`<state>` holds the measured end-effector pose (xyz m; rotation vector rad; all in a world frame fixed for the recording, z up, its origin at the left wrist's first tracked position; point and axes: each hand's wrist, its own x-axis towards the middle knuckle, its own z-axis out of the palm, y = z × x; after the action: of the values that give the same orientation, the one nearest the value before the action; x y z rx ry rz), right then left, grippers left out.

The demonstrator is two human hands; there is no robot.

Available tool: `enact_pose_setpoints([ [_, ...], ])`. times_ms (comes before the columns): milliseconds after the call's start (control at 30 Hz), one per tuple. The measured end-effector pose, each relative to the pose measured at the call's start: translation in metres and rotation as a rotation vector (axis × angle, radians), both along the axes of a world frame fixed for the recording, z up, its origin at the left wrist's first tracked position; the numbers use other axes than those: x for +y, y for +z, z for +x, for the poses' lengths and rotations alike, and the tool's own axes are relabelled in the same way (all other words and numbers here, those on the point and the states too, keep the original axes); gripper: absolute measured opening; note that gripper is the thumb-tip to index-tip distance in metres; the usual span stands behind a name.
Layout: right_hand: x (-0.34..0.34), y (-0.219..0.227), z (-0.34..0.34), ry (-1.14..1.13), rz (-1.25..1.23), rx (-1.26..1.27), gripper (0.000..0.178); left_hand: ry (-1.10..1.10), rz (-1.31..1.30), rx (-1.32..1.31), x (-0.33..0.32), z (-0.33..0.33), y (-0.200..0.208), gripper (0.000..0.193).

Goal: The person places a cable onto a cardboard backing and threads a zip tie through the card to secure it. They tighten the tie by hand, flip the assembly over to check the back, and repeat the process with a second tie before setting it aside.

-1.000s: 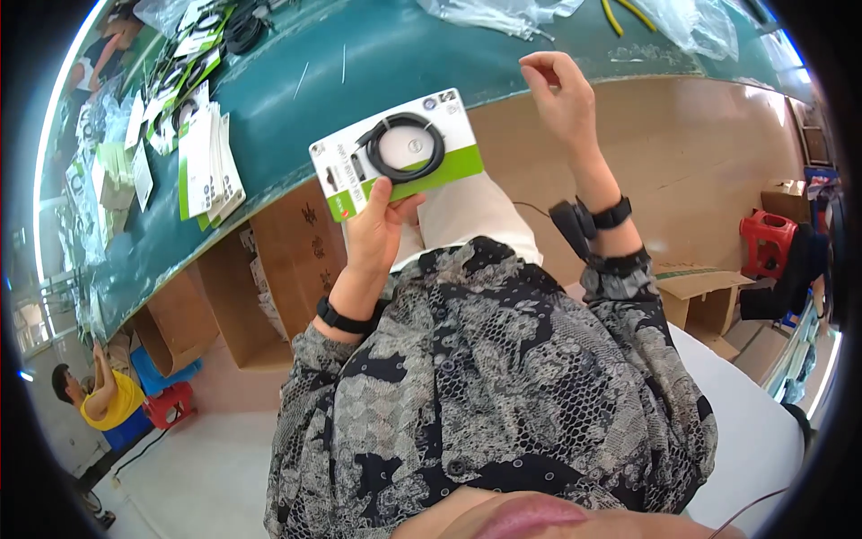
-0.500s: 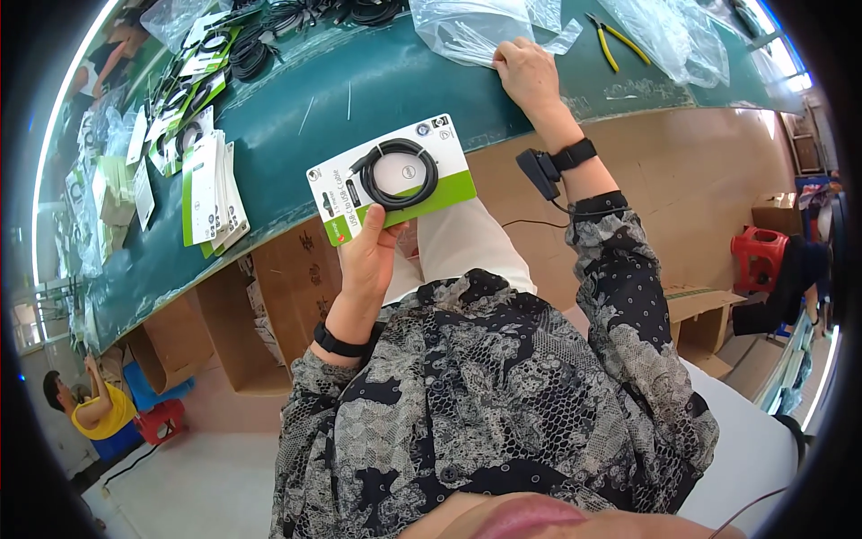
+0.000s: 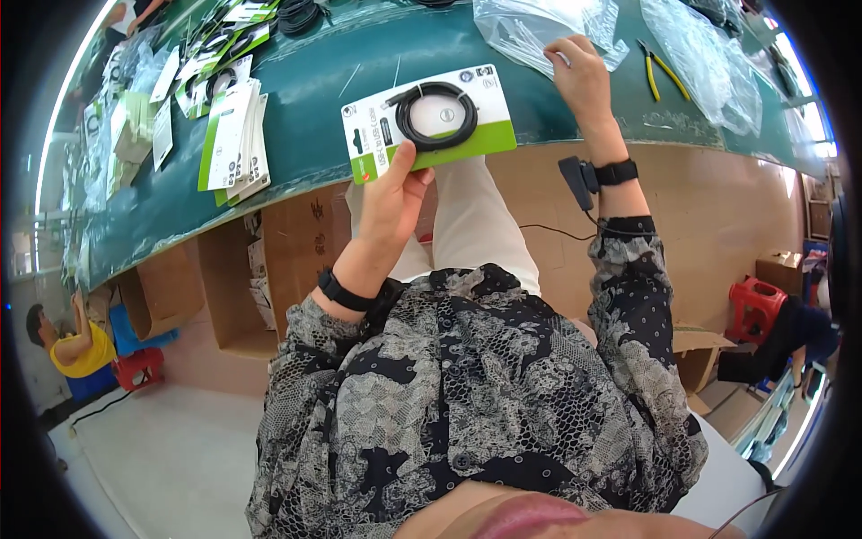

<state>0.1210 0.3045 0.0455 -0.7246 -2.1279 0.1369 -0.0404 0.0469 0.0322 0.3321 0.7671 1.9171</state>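
My left hand [image 3: 393, 205] grips the lower left corner of a white and green packaging card [image 3: 498, 117], thumb on its front. A black coiled cable [image 3: 466, 115] is fastened to the card's face. My right hand [image 3: 584, 85] is at the near edge of a clear plastic bag [image 3: 588, 20] of thin white cable ties [image 3: 525, 43]. Its thumb and fingertips are pinched together; whatever is between them is too small to make out. Two loose thin white strips lie on the table beyond the card, one of them a slanted strip [image 3: 350, 80].
Yellow-handled pliers [image 3: 663, 72] and another clear bag [image 3: 709, 72] lie right on the green table [image 3: 296, 117]. Stacked cards [image 3: 235, 144] and carded cables [image 3: 220, 81] are left. Open cardboard boxes [image 3: 238, 301] stand below. A person in yellow [image 3: 81, 346] is far left.
The view has shifted, so the table and its things appear farther right and higher. The card is still in my left hand. My right hand stays by the bag, its fingertips now pinched.
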Motion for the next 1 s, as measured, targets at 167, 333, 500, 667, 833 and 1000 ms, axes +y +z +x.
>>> enact_pose_setpoints([
  [167,-0.045,0.022,0.006,0.077,-0.109,0.156,0.010,-0.079,0.058,-0.342,0.010,-0.015,0.006,0.020],
  [333,-0.058,0.018,0.000,0.129,-0.111,0.225,0.010,-0.195,0.194,-0.676,0.025,-0.023,0.009,0.020],
  [500,-0.077,0.028,-0.010,0.230,-0.064,0.200,0.011,-0.231,0.216,-0.953,0.049,-0.025,0.015,0.026],
  [667,-0.117,0.045,-0.014,0.263,-0.101,0.185,0.013,-0.286,0.295,-1.127,0.056,-0.018,0.035,0.028],
  [833,-0.128,0.055,-0.025,0.178,0.049,0.199,0.016,-0.374,0.356,-1.317,0.049,-0.013,0.046,0.023],
  [1000,-0.131,0.059,-0.032,0.135,0.129,0.217,0.017,-0.405,0.387,-1.387,0.045,-0.009,0.053,0.018],
])
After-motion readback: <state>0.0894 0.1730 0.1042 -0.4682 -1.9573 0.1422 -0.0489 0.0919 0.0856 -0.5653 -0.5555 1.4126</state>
